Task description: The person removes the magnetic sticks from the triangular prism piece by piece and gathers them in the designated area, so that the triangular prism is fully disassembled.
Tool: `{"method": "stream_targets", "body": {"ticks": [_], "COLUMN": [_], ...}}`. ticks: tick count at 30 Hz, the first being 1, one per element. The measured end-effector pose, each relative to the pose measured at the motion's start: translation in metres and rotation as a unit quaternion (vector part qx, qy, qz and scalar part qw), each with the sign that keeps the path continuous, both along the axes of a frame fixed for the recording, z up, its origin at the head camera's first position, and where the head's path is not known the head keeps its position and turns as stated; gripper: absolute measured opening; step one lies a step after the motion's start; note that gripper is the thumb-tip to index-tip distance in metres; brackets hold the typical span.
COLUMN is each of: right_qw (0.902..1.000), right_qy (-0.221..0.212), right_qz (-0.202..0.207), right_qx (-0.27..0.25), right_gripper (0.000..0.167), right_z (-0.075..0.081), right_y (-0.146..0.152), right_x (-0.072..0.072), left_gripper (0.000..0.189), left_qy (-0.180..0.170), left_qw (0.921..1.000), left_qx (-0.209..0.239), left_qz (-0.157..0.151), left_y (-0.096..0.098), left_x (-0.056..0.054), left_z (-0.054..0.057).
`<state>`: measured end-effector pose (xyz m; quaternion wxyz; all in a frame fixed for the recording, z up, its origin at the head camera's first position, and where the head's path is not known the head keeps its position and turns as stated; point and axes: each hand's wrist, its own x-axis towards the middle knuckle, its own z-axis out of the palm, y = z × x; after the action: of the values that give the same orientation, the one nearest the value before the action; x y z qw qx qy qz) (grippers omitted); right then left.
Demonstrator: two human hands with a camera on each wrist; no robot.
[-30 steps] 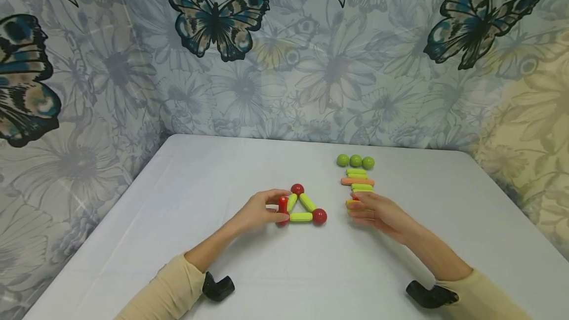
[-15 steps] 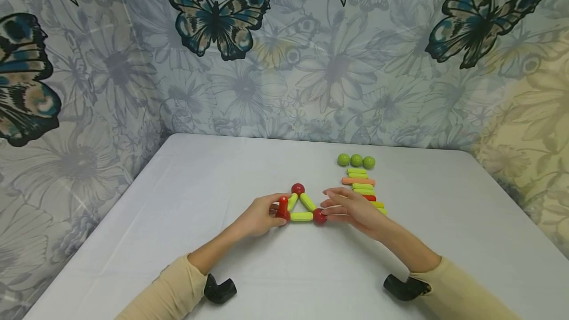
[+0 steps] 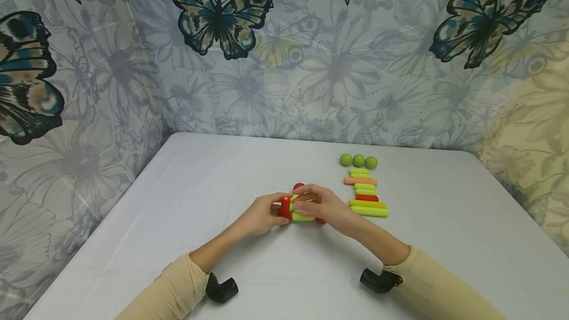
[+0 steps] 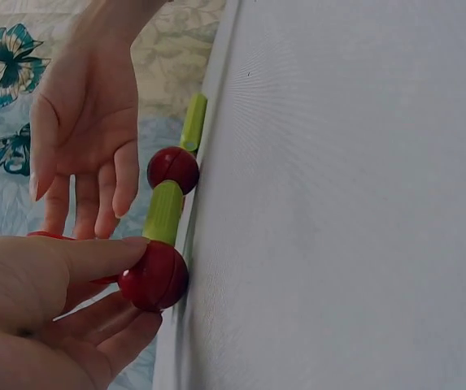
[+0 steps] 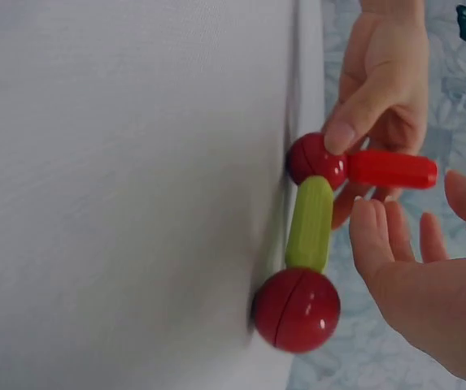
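My left hand [image 3: 260, 215] pinches a red ball [image 4: 155, 278] at the left corner of a triangle of balls and yellow-green sticks. From this ball a red stick [image 5: 391, 169] stands upright. A yellow-green stick [image 5: 310, 223] joins it to a second red ball [image 5: 298, 310] at the right corner. Behind my hands, the far red ball [image 3: 299, 185] shows only its top. My right hand [image 3: 326, 209] hangs over the triangle, holding nothing, its thumb and fingers apart and close to the red stick. It hides part of the triangle.
To the right lies a column of sticks: short yellow-green ones, an orange stick [image 3: 360, 181], a red stick [image 3: 366, 198], a yellow stick [image 3: 367, 204] and a long yellow-green stick [image 3: 369, 211]. Behind them sit three green balls [image 3: 358, 160]. A patterned wall [image 3: 266, 93] borders the white table [image 3: 213, 162].
My right hand has moved left from the column of sticks, past the right corner ball, to over the triangle close to the red stick. My left hand keeps its hold on the corner ball.
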<state>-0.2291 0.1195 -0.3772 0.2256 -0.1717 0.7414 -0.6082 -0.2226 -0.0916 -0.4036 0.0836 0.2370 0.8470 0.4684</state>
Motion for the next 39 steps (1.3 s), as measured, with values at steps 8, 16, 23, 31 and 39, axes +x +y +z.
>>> {"method": "stream_targets", "body": {"ticks": [8,16,23,31,39], "right_qw": [0.997,0.9935,0.9923,0.9968,0.9975], "right_qy": [0.068,0.092,0.113,0.078,0.018], "right_qz": [0.006,0.0,0.012,-0.007,-0.067], "right_qx": [0.036,0.066,0.05,0.017,-0.015], "right_gripper": [0.035,0.032,0.029,0.031,0.041], "right_z": [-0.002,-0.006,-0.008,-0.007,-0.006], "right_y": [-0.018,-0.023,-0.023,-0.021,-0.012], "right_x": [0.001,0.0,0.0,0.0,0.002], "left_gripper": [0.051,0.048,0.048,0.041,0.048], "left_qy": [0.001,0.001,0.004,0.003,-0.012], "left_qw": [0.9999,0.9998,0.9998,0.9998,0.9999], "left_qx": [0.009,0.014,0.014,0.01,0.006], "left_qz": [-0.009,-0.01,-0.01,-0.014,0.0], "left_y": [-0.001,-0.001,-0.001,-0.001,-0.001], "left_x": [0.0,0.001,0.001,0.001,0.001], "left_z": [0.0,0.001,0.001,0.0,0.001]}}
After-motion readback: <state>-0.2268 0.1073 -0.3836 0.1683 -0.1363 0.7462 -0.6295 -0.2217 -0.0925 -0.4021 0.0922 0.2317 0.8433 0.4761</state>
